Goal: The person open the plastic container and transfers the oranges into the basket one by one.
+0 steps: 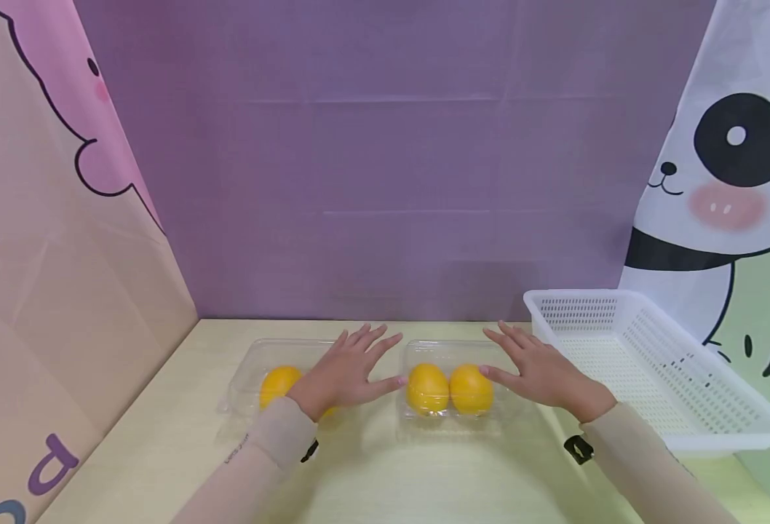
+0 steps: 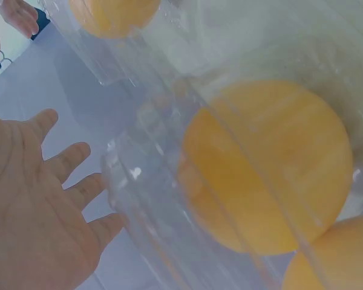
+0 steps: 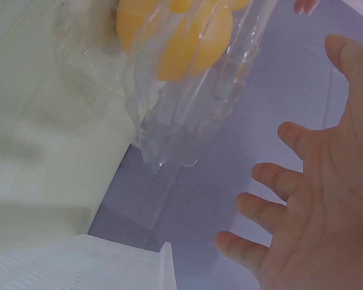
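My left hand [image 1: 346, 372] hovers with fingers spread over the right part of a clear plastic box [image 1: 252, 358], holding nothing. Inside that box lie orange-yellow round fruits; one fruit [image 1: 278, 385] shows, and another is mostly hidden behind the wrist. In the left wrist view a fruit [image 2: 266, 166] appears large through the plastic, beside the open palm. A second clear plastic box [image 1: 453, 351] stands between the hands with two such fruits [image 1: 427, 390] side by side. Above its right side, my right hand [image 1: 545, 372] is spread and holds nothing.
A white perforated plastic basket [image 1: 728, 442] stands on the right of the pale wooden table [image 1: 418, 484]. Behind the table hangs a purple cloth [image 1: 385, 160]. Printed cloths with cartoon animals close off the left and right sides.
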`<state>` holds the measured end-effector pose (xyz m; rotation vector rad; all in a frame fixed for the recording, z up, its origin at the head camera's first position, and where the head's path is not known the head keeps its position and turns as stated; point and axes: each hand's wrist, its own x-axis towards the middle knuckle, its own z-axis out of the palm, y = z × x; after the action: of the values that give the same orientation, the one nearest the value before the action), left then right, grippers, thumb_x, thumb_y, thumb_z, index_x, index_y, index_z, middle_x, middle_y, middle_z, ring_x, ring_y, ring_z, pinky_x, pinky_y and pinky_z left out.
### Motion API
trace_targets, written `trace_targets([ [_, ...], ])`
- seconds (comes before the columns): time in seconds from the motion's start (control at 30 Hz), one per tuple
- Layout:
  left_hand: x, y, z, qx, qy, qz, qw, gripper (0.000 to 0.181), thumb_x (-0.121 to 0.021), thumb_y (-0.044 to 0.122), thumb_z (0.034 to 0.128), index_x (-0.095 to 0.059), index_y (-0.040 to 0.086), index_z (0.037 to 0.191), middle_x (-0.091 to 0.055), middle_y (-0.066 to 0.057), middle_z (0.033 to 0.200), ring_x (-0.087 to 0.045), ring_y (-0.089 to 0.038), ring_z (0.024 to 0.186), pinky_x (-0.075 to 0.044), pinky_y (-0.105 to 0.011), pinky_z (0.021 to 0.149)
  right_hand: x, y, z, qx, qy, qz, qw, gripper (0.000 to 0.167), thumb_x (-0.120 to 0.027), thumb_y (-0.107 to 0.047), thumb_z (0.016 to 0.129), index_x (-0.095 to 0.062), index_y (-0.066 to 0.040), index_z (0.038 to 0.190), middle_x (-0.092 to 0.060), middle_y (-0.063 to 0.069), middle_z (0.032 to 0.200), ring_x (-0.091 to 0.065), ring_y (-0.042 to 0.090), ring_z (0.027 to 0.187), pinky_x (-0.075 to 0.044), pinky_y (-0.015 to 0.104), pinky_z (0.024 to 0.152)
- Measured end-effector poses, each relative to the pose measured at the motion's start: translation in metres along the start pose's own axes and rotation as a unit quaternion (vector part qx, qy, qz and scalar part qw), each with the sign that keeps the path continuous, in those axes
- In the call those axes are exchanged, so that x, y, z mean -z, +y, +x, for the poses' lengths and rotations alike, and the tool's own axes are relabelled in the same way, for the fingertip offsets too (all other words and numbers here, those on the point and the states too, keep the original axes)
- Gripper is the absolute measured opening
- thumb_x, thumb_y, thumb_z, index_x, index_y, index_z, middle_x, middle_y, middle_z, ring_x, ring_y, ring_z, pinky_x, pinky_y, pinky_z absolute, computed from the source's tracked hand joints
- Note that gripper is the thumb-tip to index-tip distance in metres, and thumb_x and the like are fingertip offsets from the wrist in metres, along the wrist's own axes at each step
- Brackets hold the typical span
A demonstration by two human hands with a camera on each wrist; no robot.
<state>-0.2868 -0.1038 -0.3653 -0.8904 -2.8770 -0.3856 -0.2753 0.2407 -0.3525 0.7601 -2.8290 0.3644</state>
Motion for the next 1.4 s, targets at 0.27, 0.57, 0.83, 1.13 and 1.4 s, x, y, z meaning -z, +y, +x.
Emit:
trace_targets([
  [0.27, -0.006, 0.007, -0.002, -0.022, -0.001, 0.0, 0.9998, 0.078, -0.042, 0.071, 0.095, -0.029, 0.028, 0.159, -0.027, -0.007, 0.163, -0.02, -0.033, 0.15, -0.014, -0.057, 0.12, -0.006, -0.002, -0.005, -0.005, -0.008, 0.008, 0.9999, 0.073, -0.051, -0.058, 0.099, -0.04, -0.012, 0.154, -0.032, 0.022, 0.158, -0.036, 0.051, 0.137, -0.03, 0.072, 0.106],
  [0.57, -0.012, 0.012, -0.003, -0.053, 0.011, -0.003, 0.9985, 0.075, -0.046, 0.066, 0.0962, -0.032, 0.026, 0.159, -0.032, -0.01, 0.161, -0.028, -0.035, 0.147, -0.023, -0.057, 0.118, -0.007, -0.007, -0.008, 0.001, 0.001, 0.009, 1.0, 0.071, -0.052, -0.056, 0.099, -0.042, -0.011, 0.153, -0.033, 0.023, 0.157, -0.037, 0.051, 0.137, -0.032, 0.07, 0.106],
  [0.83, -0.018, 0.02, -0.004, -0.07, 0.02, -0.008, 0.9973, 0.075, -0.049, 0.065, 0.0947, -0.037, 0.024, 0.157, -0.035, -0.009, 0.159, -0.036, -0.033, 0.143, -0.031, -0.053, 0.115, -0.011, -0.008, -0.013, 0.004, 0.009, 0.014, 0.9998, 0.069, -0.053, -0.054, 0.1, -0.044, -0.008, 0.151, -0.034, 0.023, 0.157, -0.035, 0.049, 0.139, -0.031, 0.069, 0.108],
  [1.13, -0.024, 0.024, -0.004, -0.08, 0.009, 0.0, 0.9968, 0.077, -0.048, 0.069, 0.0935, -0.038, 0.025, 0.156, -0.036, -0.007, 0.159, -0.041, -0.031, 0.14, -0.035, -0.052, 0.113, -0.019, -0.007, -0.021, 0.005, 0.025, 0.017, 0.9995, 0.066, -0.055, -0.052, 0.1, -0.049, -0.007, 0.148, -0.037, 0.023, 0.155, -0.036, 0.048, 0.139, -0.033, 0.066, 0.109],
  [1.4, -0.029, 0.025, -0.004, -0.091, 0.016, 0.007, 0.9957, 0.075, -0.049, 0.067, 0.0943, -0.039, 0.024, 0.155, -0.038, -0.008, 0.157, -0.044, -0.03, 0.138, -0.038, -0.049, 0.112, -0.022, -0.007, -0.024, 0.008, 0.031, 0.017, 0.9994, 0.065, -0.056, -0.051, 0.1, -0.05, -0.006, 0.146, -0.039, 0.023, 0.154, -0.039, 0.048, 0.136, -0.035, 0.064, 0.108],
])
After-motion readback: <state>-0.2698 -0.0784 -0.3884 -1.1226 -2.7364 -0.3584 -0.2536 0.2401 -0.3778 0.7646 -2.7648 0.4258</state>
